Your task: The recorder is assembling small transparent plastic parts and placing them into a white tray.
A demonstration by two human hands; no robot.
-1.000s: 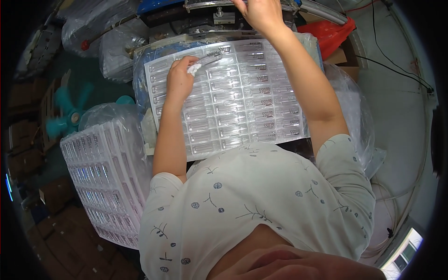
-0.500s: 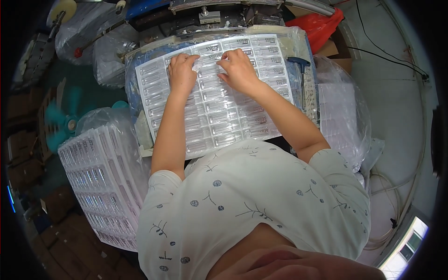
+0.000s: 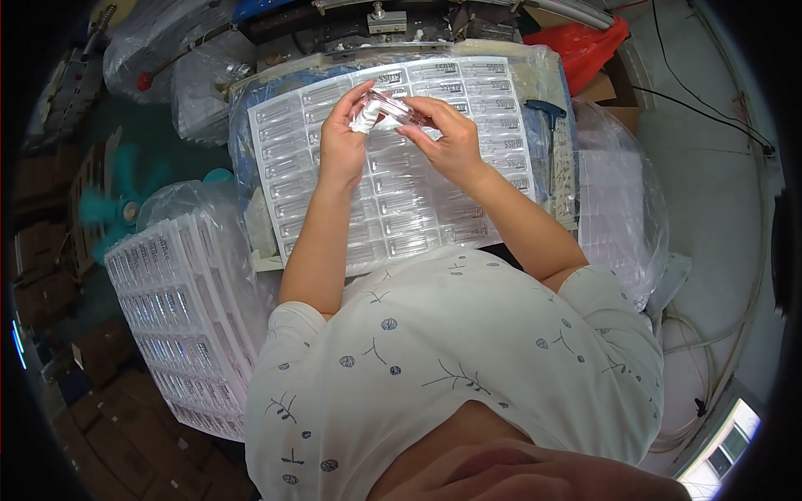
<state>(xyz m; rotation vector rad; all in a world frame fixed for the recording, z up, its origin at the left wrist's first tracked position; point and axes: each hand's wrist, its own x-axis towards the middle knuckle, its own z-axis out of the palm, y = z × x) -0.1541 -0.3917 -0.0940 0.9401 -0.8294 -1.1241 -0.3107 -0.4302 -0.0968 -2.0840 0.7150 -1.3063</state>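
Both hands pinch a clear case (image 3: 393,107) above the blister sheet (image 3: 401,209): left hand (image 3: 342,142) at its wrapped end, right hand (image 3: 451,142) opposite.

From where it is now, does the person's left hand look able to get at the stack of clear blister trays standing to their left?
Probably yes. The left hand is up over the blister sheet, pinching a small clear piece with the right hand. Nothing lies between it and the tray stack, but it would have to let go first.
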